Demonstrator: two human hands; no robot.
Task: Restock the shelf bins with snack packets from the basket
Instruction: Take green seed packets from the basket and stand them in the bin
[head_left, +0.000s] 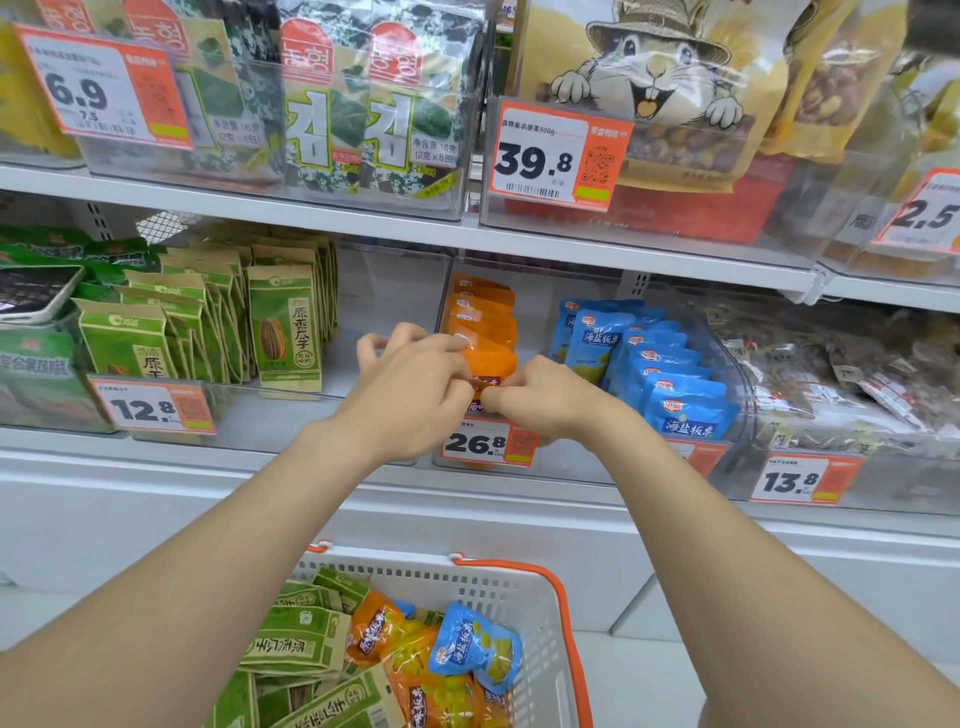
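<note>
Right now I see both hands meeting at the front of the clear bin (519, 467) of orange packets on the lower shelf (260, 457). My left hand (410, 384) pinches the front orange packet (491, 366) near its lower edge, fingers curled around it; my right hand (540, 397) pinches the same packet from the other side, thumb and forefinger closed on its bottom corner. That packet is glossy orange with a dark red label patch, standing upright at the head of a row of identical ones running back toward the rear of the shelf. A 26.8 price tag (488, 442) hangs on the bin's front edge, just under my hands.

Beside it to the right stands a row of blue packets (670, 374), and to the left a bin of green-and-kraft sunflower seed packets (283, 332).

Below, near the bottom edge of view, the white basket (540, 613) with orange handles holds a jumble (green, orange and blue packets mixed). An upper shelf (363, 218) carries seaweed packs (353, 104) and a bag printed with a cartoon squirrel (654, 67).
</note>
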